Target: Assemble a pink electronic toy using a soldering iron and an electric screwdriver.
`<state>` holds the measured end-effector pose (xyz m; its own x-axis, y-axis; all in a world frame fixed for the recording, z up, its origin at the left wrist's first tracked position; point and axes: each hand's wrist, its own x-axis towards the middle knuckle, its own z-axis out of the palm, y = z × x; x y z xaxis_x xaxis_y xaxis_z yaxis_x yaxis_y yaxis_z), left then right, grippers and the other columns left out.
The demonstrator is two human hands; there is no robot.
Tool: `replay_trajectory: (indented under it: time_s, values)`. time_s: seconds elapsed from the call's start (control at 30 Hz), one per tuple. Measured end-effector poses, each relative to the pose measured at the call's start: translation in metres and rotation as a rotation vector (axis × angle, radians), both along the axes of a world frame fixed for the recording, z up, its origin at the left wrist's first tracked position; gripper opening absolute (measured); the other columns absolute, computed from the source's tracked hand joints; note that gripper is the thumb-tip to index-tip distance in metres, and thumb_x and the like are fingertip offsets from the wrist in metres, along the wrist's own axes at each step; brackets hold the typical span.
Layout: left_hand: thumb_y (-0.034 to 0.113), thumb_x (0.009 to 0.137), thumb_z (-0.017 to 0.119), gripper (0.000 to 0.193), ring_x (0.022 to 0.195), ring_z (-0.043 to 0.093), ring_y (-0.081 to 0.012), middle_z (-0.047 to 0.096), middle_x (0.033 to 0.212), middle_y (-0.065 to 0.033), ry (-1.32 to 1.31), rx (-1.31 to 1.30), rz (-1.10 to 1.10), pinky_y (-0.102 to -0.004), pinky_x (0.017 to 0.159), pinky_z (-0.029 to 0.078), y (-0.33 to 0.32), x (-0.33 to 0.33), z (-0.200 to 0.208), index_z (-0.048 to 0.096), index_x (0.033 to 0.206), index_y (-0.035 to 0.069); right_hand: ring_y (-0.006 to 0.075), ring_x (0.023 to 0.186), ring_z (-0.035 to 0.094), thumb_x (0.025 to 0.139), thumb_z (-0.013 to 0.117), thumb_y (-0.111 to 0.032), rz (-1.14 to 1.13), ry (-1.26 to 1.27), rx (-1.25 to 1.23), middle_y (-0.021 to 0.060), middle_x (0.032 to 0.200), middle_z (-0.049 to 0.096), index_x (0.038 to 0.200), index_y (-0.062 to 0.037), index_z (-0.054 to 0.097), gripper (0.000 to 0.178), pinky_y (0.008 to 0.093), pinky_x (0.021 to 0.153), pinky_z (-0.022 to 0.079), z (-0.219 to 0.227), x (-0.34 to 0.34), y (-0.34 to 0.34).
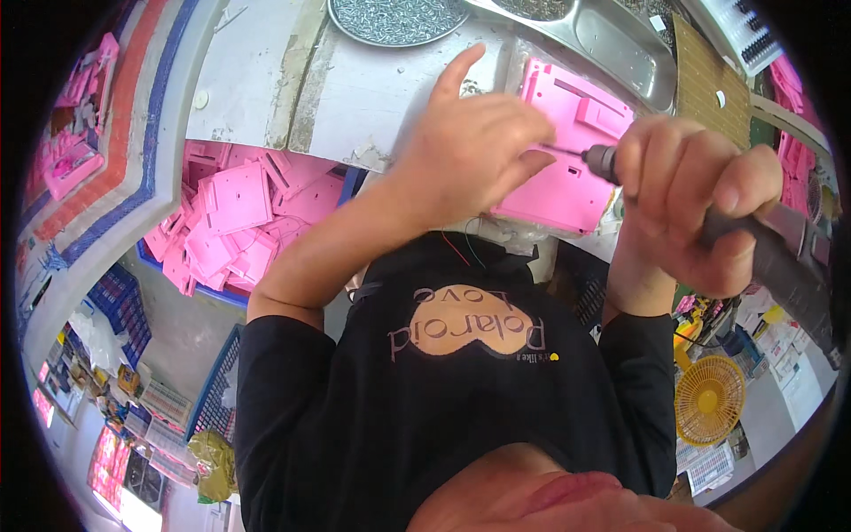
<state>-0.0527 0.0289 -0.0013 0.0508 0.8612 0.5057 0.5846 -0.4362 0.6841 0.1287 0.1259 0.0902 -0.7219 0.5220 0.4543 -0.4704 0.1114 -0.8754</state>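
The right hand (700,204) is clenching around the dark handle of an electric screwdriver (762,253), fingers wrapping it fully. The screwdriver's long axis is running from the lower right, where its thick grey body is leaving the hand, up toward the left, and its thin bit is pointing left at the pink plastic panel (567,151). The metal collar of the tool is showing just past the knuckles, right beside the panel's right part.

The left hand (474,146) is lying over the left part of the pink plastic panel, fingers curling down onto it and pinching near the tip of the bit, while the index finger is sticking up and away; whether something small is sitting between the fingertips cannot be told.

The pink plastic panel is lying flat on the white workbench (372,89), near its front edge, straight ahead of the person's chest. Beyond the panel, a round metal dish of screws (394,22) is sitting to the upper left and a steel tray (612,44) is sitting directly behind it. Below and left of the panel, under the bench edge, a blue crate (182,275) is holding a heap of similar pink parts (239,217). Well below and right of the panel, a yellow fan (709,399) is standing on the floor
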Motion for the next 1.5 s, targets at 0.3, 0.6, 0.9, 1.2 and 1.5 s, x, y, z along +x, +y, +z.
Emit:
replay_trajectory:
  time_s: [0.3,0.6,0.9,1.2,1.5]
  values:
    - [0.018,0.080,0.075,0.012,0.102,0.057,-0.0304,0.064,0.096,-0.0093,0.421,-0.139,0.459,-0.0508,0.094,0.037,0.054,-0.093,-0.021,0.073,0.085,0.008,0.0156,0.060,0.041,0.099,0.047,-0.011,-0.115,0.071,-0.079,0.0016,0.065,0.042,0.105,-0.0018,0.062,0.018,0.0359,0.061,0.034,-0.054,-0.025,0.057]
    - [0.018,0.087,0.064,0.016,0.094,0.059,-0.0329,0.065,0.089,-0.0127,0.509,-0.008,0.561,-0.0529,0.089,0.038,0.075,-0.098,-0.044,0.063,0.076,0.006,0.0155,0.056,0.038,0.098,0.048,-0.001,-0.298,-0.015,-0.028,0.0023,0.063,0.042,0.092,-0.0039,0.058,0.012,0.0351,0.056,0.036,-0.068,-0.038,0.042]
    - [0.019,0.085,0.066,0.017,0.086,0.061,-0.0314,0.064,0.078,-0.0099,0.463,-0.024,0.444,-0.0509,0.085,0.037,0.074,-0.102,-0.035,0.063,0.073,0.009,0.0147,0.056,0.038,0.096,0.047,-0.004,-0.195,0.030,-0.107,0.0020,0.061,0.042,0.083,-0.0068,0.050,0.014,0.0360,0.056,0.034,-0.036,-0.028,0.024]
    - [0.025,0.082,0.076,0.014,0.091,0.065,-0.0240,0.070,0.086,-0.0037,0.260,-0.013,0.273,-0.0497,0.092,0.039,0.026,-0.066,-0.032,0.072,0.084,0.012,0.0141,0.056,0.039,0.097,0.054,-0.004,-0.206,0.003,-0.086,0.0015,0.060,0.042,0.086,-0.0058,0.050,0.012,0.0334,0.054,0.032,-0.055,-0.031,0.019]
    - [0.020,0.083,0.080,0.010,0.084,0.065,-0.0156,0.074,0.089,0.0050,0.097,0.120,0.129,-0.0404,0.094,0.035,0.003,-0.018,-0.026,0.073,0.089,0.017,0.0131,0.057,0.038,0.097,0.048,-0.014,-0.180,0.090,0.010,-0.0012,0.063,0.040,0.130,-0.0003,0.055,0.036,0.0333,0.057,0.035,-0.040,-0.023,0.016]
